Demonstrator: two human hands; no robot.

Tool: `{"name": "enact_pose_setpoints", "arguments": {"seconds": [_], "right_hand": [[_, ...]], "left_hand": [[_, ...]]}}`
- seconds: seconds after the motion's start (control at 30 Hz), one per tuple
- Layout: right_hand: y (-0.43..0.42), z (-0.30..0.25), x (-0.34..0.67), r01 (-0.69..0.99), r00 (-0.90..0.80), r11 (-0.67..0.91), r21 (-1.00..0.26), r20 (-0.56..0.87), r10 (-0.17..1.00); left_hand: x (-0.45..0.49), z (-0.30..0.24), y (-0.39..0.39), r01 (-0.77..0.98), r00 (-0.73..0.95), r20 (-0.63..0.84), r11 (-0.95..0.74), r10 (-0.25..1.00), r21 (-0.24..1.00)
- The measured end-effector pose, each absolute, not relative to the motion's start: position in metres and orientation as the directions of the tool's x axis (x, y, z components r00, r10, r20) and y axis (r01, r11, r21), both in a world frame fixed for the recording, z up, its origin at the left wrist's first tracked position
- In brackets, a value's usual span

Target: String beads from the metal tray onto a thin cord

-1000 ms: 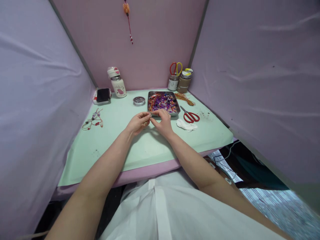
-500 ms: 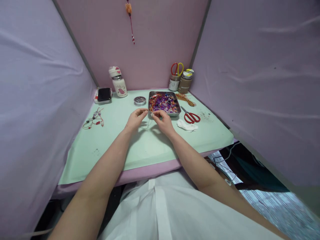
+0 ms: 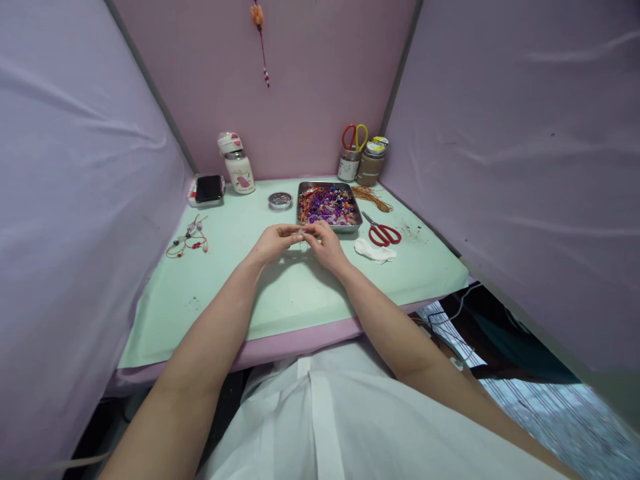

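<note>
My left hand [image 3: 273, 243] and my right hand [image 3: 327, 245] meet fingertip to fingertip above the green table top [image 3: 280, 293], just in front of a metal tray [image 3: 327, 205] full of purple, red and orange beads. Both hands pinch a small bead on a thin thread [image 3: 301, 235] between them; the thread is too fine to follow. Red scissors [image 3: 381, 233] and a crumpled white tissue [image 3: 375, 251] lie right of my right hand.
A finished beaded string [image 3: 187, 241] lies at the left. At the back stand a phone [image 3: 208, 189], a white bottle [image 3: 237, 165], a round tin [image 3: 279, 200], two jars [image 3: 361, 162] with scissors, and orange cord [image 3: 371, 197]. Fabric walls close three sides.
My hands drew slightly apart half a second ago with a loop of thread hanging between them, and have come back together, fingertips touching.
</note>
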State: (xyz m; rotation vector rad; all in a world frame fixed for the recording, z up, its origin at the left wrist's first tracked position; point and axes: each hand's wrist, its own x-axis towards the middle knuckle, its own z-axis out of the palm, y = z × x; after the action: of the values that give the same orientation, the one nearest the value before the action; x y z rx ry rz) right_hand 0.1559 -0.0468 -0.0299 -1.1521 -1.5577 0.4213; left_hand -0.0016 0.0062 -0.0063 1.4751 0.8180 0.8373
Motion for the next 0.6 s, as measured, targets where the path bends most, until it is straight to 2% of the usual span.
{"name": "enact_pose_setpoints", "arguments": {"seconds": [0.1,0.2,0.37,0.43,0.6], "right_hand": [[-0.0462,-0.0306,0.1554,0.415,0.074,0.453,-0.789,0.525,0.848],[-0.0438,-0.0319,0.1547,0.286,0.108,0.419,-0.862,0.463,0.880],[-0.0426,-0.0321,0.1529,0.044,0.126,0.237,-0.970,0.241,0.962],[-0.0435,-0.0318,0.1524,0.003,0.087,0.193,-0.981,0.192,0.977],[-0.0450,-0.0324,0.1528,0.007,0.108,0.209,-0.978,0.208,0.972]], "left_hand": [[-0.0004,-0.0065,0.0048,-0.010,0.495,0.047,-0.048,0.867,0.999],[0.0003,-0.0063,0.0040,-0.016,0.470,0.052,-0.050,0.881,0.999],[0.0022,-0.0037,0.0030,-0.101,0.345,0.046,-0.012,0.937,0.995],[0.0036,-0.0023,0.0019,-0.140,0.317,0.018,0.028,0.948,0.990],[0.0054,-0.0018,0.0017,-0.184,0.276,-0.011,0.064,0.961,0.981]]}}
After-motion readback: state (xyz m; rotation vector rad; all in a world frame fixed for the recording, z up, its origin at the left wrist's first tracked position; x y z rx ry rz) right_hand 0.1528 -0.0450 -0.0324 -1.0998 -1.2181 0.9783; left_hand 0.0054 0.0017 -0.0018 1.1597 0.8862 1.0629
